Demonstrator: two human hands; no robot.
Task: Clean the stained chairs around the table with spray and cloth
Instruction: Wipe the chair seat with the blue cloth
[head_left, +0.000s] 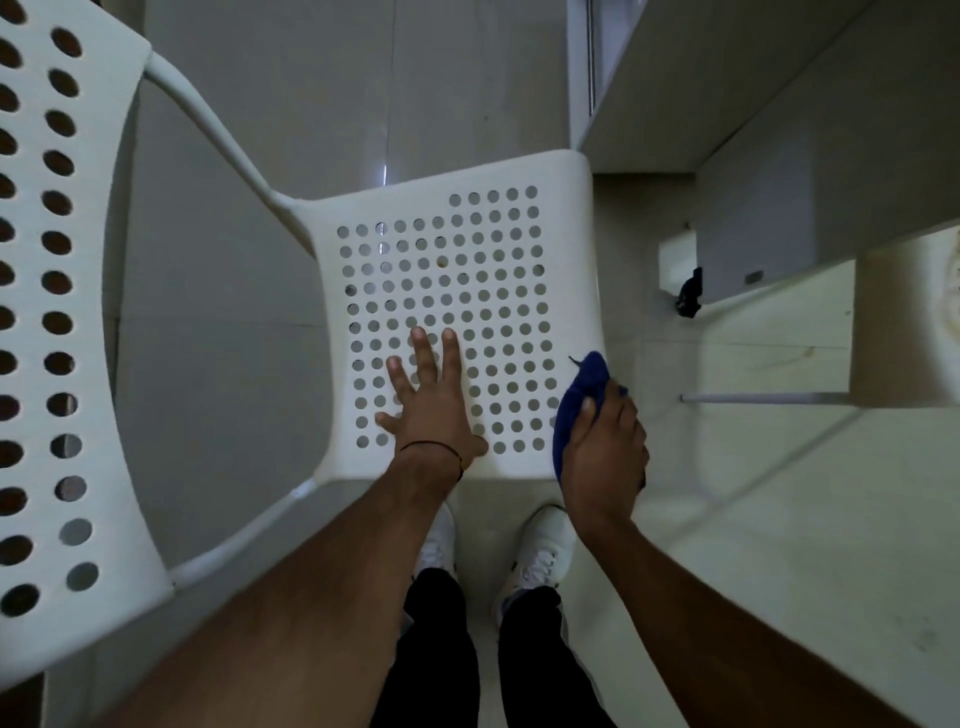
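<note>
A white plastic chair stands below me, its perforated seat (566, 208) in the middle of the view and its perforated backrest (31, 218) at the left. A small brown stain (443, 262) marks the seat among the holes. My left hand (428, 402) lies flat on the near part of the seat with its fingers spread. My right hand (605, 452) grips a dark blue cloth (582, 395) at the seat's near right corner. No spray bottle is in view.
A pale table top (779, 545) fills the right side, with a thin metal leg or rod (763, 398) beside it. White cabinets (727, 104) stand at the upper right, a small black object (690, 293) near them. My white shoes (540, 551) are on the tiled floor.
</note>
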